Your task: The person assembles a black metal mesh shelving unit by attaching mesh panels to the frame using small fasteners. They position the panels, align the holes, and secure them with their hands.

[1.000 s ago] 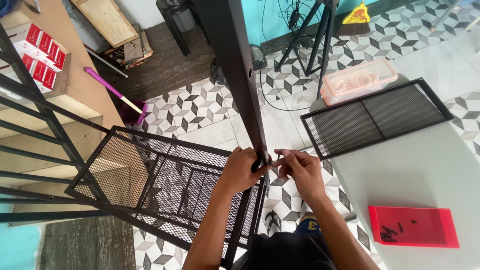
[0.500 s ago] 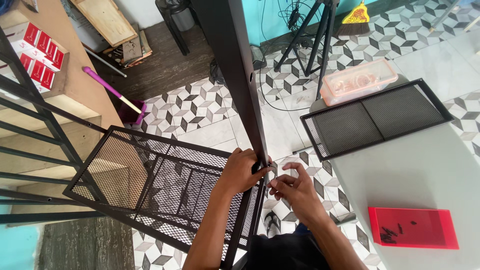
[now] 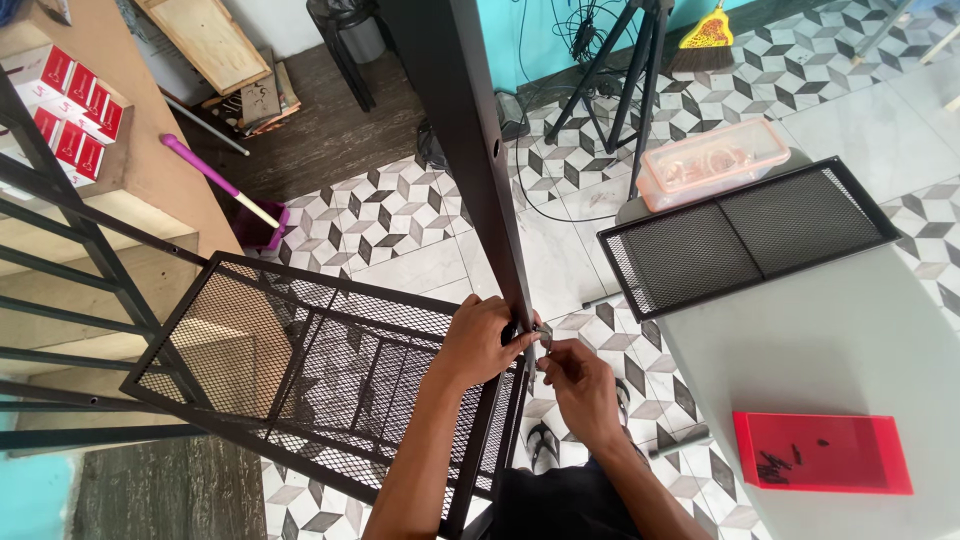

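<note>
My left hand (image 3: 483, 340) grips the black metal upright post (image 3: 470, 150) where it meets the corner of a black mesh shelf (image 3: 290, 365). Just to its right, my right hand (image 3: 577, 385) has its fingers pinched on a small metal tool or screw at that same joint; the piece is too small to tell apart. The post runs from the joint up toward the top of the view.
A grey table (image 3: 850, 340) at right carries a second mesh shelf (image 3: 745, 235), a clear lidded box (image 3: 712, 160) and a red tray (image 3: 820, 452) with small black screws. A black rack frame (image 3: 70, 250) stands at left, tripod legs (image 3: 640, 70) at the back.
My right hand has dropped lower and drawn in under the joint, its fingers now curled closer to the post. The left hand has stayed on the post.
</note>
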